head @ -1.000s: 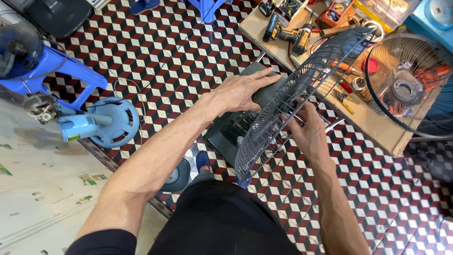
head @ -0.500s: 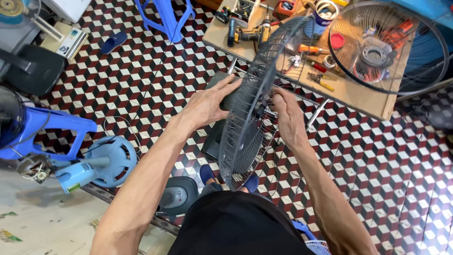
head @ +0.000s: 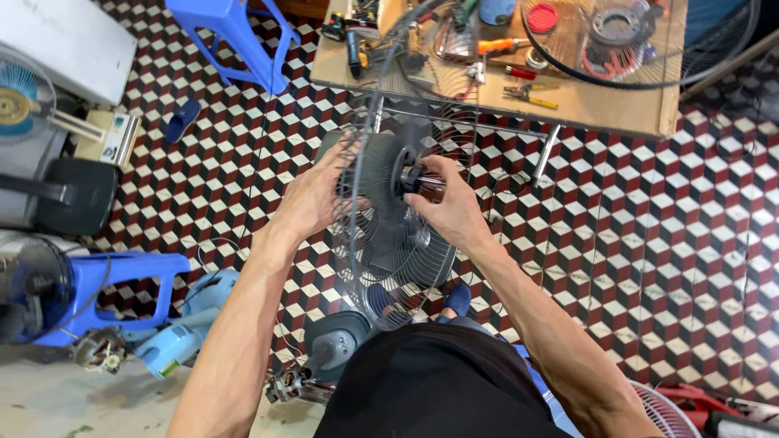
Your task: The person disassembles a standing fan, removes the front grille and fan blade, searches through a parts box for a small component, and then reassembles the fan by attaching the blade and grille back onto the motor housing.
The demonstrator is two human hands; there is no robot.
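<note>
far left: grey fan [head: 24, 93] standing by a white box [head: 65, 40]; dark fan base [head: 77, 195] on the floor just beside them
lower left: blue plastic stool [head: 114, 280] tipped on its side; light blue fan motor housing [head: 191, 324] lying just beside it; small bare motor [head: 97, 350] near the concrete edge
top left: second blue stool [head: 235, 36] upright on the checkered floor [head: 649, 243]; blue slipper [head: 180, 120] near it
left hand [head: 312, 199]: fingers spread and pressed on the outer side of the wire fan guard [head: 389, 243]; grips the rim, closed on the wires
fan guard: round wire cage held edge-on and upright in front of the person, between both hands, above the floor and just before the wooden table; dark fan body seen through the wires
bottom centre: grey round fan base [head: 337, 349] on the floor by the person's knees; another bare motor [head: 284, 385] beside it
right hand [head: 450, 207]: on the hub at the middle of the guard; fingers curled and pinched round the dark centre knob [head: 410, 178]
top right: wooden table [head: 617, 109] with drill [head: 353, 40], pliers [head: 527, 96], red lid [head: 542, 16]; second wire guard [head: 633, 45] lying on it
bottom right: white guard rim [head: 665, 410] at frame edge; red item partly seen, cannot tell what
</note>
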